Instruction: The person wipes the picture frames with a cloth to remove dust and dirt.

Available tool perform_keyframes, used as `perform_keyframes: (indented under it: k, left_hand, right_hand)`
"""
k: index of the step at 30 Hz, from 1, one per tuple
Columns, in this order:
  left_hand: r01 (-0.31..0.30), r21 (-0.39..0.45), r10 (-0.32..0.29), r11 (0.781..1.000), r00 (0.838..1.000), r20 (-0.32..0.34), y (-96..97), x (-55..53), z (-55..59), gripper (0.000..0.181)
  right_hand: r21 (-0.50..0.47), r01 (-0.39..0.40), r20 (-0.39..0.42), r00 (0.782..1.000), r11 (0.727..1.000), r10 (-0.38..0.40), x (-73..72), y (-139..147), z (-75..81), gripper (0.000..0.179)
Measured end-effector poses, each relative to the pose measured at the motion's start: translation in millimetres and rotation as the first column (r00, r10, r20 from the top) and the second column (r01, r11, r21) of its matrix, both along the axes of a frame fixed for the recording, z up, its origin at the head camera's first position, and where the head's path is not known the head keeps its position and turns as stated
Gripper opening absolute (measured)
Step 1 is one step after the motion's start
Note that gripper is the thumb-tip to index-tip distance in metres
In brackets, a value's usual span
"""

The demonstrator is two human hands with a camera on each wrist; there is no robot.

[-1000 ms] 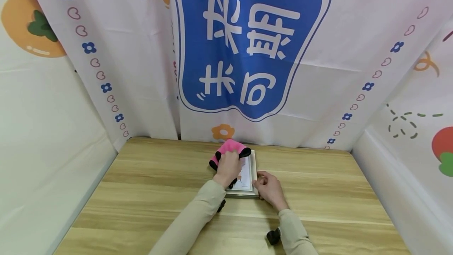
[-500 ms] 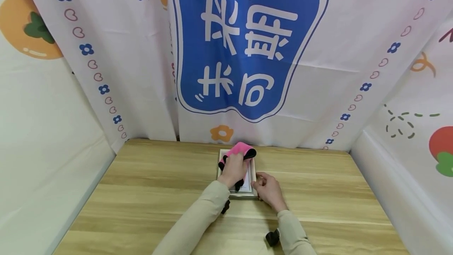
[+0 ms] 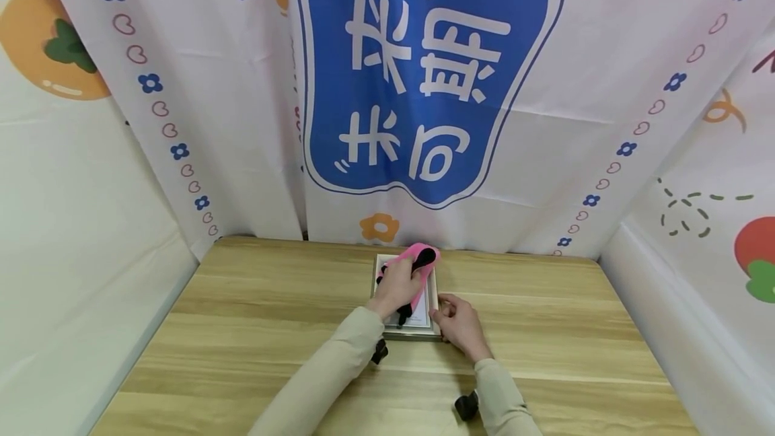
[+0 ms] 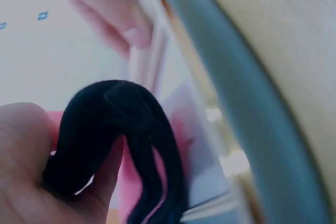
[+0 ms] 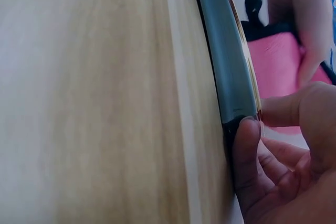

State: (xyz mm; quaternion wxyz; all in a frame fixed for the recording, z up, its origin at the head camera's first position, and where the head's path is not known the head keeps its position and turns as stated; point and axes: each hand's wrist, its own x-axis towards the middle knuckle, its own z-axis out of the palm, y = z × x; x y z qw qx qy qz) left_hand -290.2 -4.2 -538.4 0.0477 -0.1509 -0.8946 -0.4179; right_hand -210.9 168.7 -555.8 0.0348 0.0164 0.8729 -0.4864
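Observation:
A pink cloth [image 3: 429, 273] with black edging is bunched in my left hand [image 3: 395, 286], which grips it over a picture frame [image 3: 418, 330]. The frame lies flat on the wooden table with a light border and a white picture, partly hidden by cloth and hand. In the left wrist view, the black edging [image 4: 123, 103] loops beside the left thumb. My right hand [image 3: 461, 323] holds the frame's right side near its lower corner. Up close in the right wrist view, thumb and fingers of the right hand [image 5: 294, 161] pinch the frame's edge [image 5: 226, 61].
The wooden table [image 3: 260, 328] spreads around the frame. A printed white curtain [image 3: 254, 120] with a blue panel hangs right behind the table's far edge. White walls stand on both sides. Black wrist-worn devices [image 3: 466, 407] are near both wrists.
My left hand has swept the pink cloth from the frame's left side rightward across it, then shifted slightly back left. The right hand keeps its hold on the frame's side.

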Motion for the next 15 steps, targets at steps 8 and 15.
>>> perform_keyframes:
  k: [8,15]
  left_hand:
    - [0.015,0.106,-0.012,0.994,0.999,-0.032,-31.7,19.3,59.2,0.014]
    - [-0.061,0.102,0.077,0.993,0.985,-0.156,-67.4,24.6,88.2,0.021]
  right_hand:
    - [-0.004,0.008,0.016,1.000,1.000,-0.007,-0.7,0,-0.8,0.049]
    - [-0.001,0.005,0.021,1.000,1.000,-0.005,0.6,0,0.2,0.050]
